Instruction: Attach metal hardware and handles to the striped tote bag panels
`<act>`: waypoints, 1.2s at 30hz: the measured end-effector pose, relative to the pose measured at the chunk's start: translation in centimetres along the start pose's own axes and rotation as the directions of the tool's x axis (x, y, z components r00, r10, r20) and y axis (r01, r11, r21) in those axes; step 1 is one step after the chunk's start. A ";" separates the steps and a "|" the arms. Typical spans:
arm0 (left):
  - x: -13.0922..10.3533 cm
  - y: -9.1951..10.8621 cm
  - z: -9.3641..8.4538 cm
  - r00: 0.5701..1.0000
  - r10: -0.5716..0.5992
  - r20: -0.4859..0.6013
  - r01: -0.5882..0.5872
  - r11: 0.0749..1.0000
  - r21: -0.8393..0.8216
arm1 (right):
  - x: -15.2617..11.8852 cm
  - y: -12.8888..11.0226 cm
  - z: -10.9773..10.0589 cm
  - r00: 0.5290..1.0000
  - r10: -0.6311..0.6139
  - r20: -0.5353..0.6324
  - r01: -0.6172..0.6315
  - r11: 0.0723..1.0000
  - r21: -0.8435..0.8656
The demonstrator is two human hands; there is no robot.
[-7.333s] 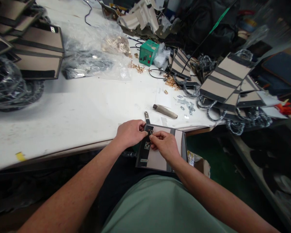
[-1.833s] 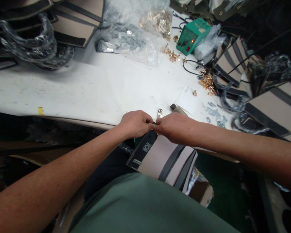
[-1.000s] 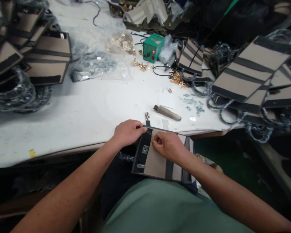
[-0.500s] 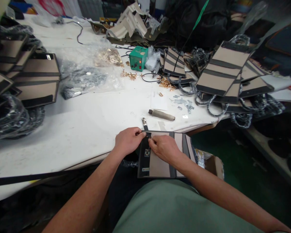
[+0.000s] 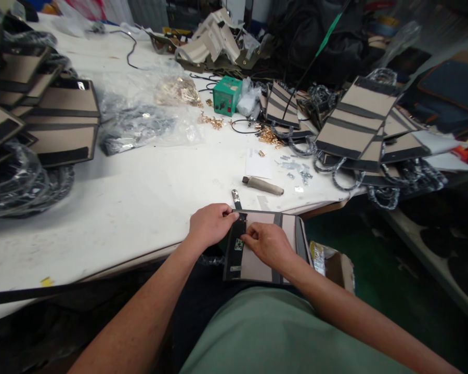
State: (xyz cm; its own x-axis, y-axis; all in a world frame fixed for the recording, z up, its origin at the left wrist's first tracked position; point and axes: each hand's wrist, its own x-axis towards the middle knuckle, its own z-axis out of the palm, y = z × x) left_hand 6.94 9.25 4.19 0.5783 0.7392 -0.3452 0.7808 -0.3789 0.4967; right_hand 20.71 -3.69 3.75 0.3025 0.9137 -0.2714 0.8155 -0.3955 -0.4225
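Note:
A flat bag piece [image 5: 257, 266], beige with black bands, rests over my lap against the table's front edge. My left hand [image 5: 211, 224] pinches its far left corner between thumb and fingers. Just beyond that corner a short black strap with a metal end [image 5: 236, 197] sticks out onto the table. My right hand [image 5: 269, 241] is closed over the bag piece, fingertips together at the black band; what they hold, if anything, is hidden. Beside those fingertips a small square metal plate [image 5: 238, 244] sits on the band, and a narrow metal plate [image 5: 236, 268] lies nearer me.
On the white table [image 5: 140, 192] lie a wrapped-handle tool [image 5: 263, 185], silver plates [image 5: 304, 175] and gold-coloured fittings [image 5: 270, 136]. Behind stands a green control box [image 5: 226, 97]. Bag pieces are stacked at left [image 5: 62, 132] and right [image 5: 351, 124]. A cardboard box [image 5: 343, 267] is low at right.
My right hand's fingertips have drawn back slightly towards me along the black band, near the square plate. My left hand keeps its pinch at the corner. The view has shifted a little.

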 end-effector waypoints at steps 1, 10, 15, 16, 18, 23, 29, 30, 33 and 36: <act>-0.1 0.1 0.0 1.000 -0.004 0.000 0.004 1.000 0.002 | -0.1 0.0 0.0 1.000 0.000 -0.016 0.001 1.000 0.024; -0.3 0.4 -0.2 1.000 0.000 -0.010 0.000 1.000 0.009 | -0.2 0.0 0.1 0.996 0.074 0.050 -0.089 0.806 0.585; -0.2 0.5 -0.1 1.000 -0.024 -0.014 0.024 1.000 0.012 | 0.3 0.0 0.8 0.983 0.142 0.119 -0.184 0.692 0.698; -0.1 0.5 -0.1 0.999 -0.035 -0.015 0.035 0.999 0.015 | 0.5 0.0 0.8 0.981 0.150 0.123 -0.193 0.679 0.708; -0.1 0.6 -0.1 0.999 -0.044 -0.016 0.045 0.999 0.021 | 0.7 -0.1 0.9 0.980 0.154 0.124 -0.197 0.686 0.700; -0.1 0.5 -0.1 0.999 -0.031 -0.018 0.031 0.999 0.033 | 1.2 -0.5 -0.3 0.988 0.128 0.091 -0.156 0.864 0.478; -0.2 0.1 -0.1 1.000 -0.011 -0.020 0.012 1.000 0.012 | 1.5 -0.7 -0.9 0.968 0.139 0.210 -0.219 0.876 0.430; -0.2 0.0 -0.1 1.000 -0.009 -0.021 0.009 1.000 0.010 | 1.5 -0.8 -0.8 0.957 0.156 0.246 -0.259 0.840 0.478; -0.1 -0.2 -0.1 0.999 0.000 -0.032 0.000 1.000 0.008 | 1.5 -1.2 -0.4 0.940 0.186 0.287 -0.323 0.758 0.566; -0.1 -0.3 0.0 0.999 0.001 -0.034 0.000 1.000 0.012 | 1.5 -1.9 -0.4 0.944 0.218 0.247 -0.323 0.757 0.567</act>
State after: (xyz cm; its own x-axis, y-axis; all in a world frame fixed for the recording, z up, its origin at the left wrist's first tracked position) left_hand 6.65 9.33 4.08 0.5702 0.7578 -0.3173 0.7834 -0.3854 0.4876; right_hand 19.84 -1.58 4.51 0.3413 0.7533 -0.5622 0.2401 -0.6482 -0.7227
